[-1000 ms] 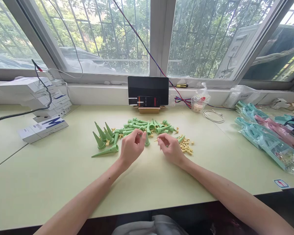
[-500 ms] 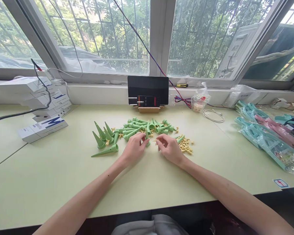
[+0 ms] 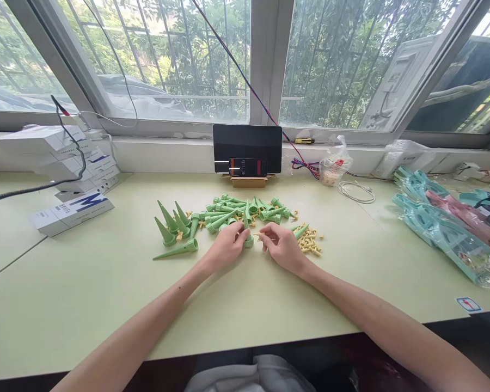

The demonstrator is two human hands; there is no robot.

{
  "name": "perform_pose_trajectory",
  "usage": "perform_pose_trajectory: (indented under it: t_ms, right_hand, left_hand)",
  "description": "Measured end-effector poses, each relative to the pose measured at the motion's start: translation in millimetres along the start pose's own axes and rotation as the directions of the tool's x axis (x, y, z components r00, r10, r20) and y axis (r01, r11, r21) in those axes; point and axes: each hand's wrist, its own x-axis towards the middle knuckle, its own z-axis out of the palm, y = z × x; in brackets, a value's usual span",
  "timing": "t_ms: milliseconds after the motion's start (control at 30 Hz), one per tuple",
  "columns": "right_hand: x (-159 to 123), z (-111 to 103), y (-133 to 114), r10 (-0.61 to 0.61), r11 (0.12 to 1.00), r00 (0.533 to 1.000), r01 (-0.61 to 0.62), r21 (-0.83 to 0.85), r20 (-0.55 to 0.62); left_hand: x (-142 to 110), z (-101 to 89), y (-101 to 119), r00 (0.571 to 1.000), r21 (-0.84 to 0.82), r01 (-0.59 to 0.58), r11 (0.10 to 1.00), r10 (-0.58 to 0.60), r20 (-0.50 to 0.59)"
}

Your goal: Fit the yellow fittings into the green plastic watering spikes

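Note:
My left hand (image 3: 230, 243) is closed on a green plastic cone spike (image 3: 247, 235), which stands tip up between thumb and fingers. Facing it, my right hand (image 3: 283, 246) pinches a small yellow plastic peg (image 3: 258, 234), its thin end turned toward the cone's lower part. Whether peg and cone touch, I cannot tell. Beyond both hands lies a heap of green cones (image 3: 224, 209) with yellow pegs among them. Several cones stand upright (image 3: 167, 223) at the left, and one cone (image 3: 179, 250) lies on its side before them. A pile of yellow pegs (image 3: 310, 241) is beside my right hand.
A dark tablet (image 3: 248, 144) and a phone (image 3: 248, 167) lean at the back. White boxes (image 3: 73, 212) are on the left. Bagged blue and pink plastic items (image 3: 445, 218) lie at the right, near a coiled white cable (image 3: 356, 193) and a plastic bag (image 3: 334, 166).
The cone in my left hand has shifted slightly to the right, nearer the peg. My right hand keeps its pinch almost in the same place.

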Motion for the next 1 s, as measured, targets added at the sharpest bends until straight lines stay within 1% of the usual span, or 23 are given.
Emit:
perform_pose_trajectory:
  t_ms: [67,133,267,333,533,767,1000]
  right_hand:
    - [0,0,0,-0.004,1.000,1.000,0.004,0.009,-0.001]
    - [-1,0,-1,-0.006,1.000,1.000,0.006,0.026,0.000]
    - [-1,1,-2,0.002,0.996,1.000,-0.003,0.084,0.007]
    - [-1,1,-2,0.003,0.994,1.000,-0.004,0.109,0.013]
    - [-1,0,-3,0.000,0.991,1.000,-0.005,0.133,0.031]
    - [0,0,-3,0.005,0.995,1.000,-0.008,0.103,0.030]
    - [0,-1,-1,-0.028,0.994,0.999,0.024,0.107,0.039]
  left_hand:
    - [0,-1.4,2,0.998,-0.059,0.053,0.997,-0.052,0.027]
    - [0,-3.0,6,0.992,-0.159,0.114,0.981,-0.103,0.077]
    - [-2,-3.6,12,0.973,-0.411,0.208,0.888,-0.143,0.182]
    - [-2,-2.5,13,0.966,-0.469,0.234,0.852,-0.148,0.212]
    - [-3,0.5,11,0.964,-0.496,0.239,0.835,-0.141,0.227]
    - [-4,-0.4,15,0.963,-0.556,0.252,0.792,-0.145,0.228]
    - [-4,0.3,13,0.966,-0.552,0.240,0.799,-0.140,0.217]
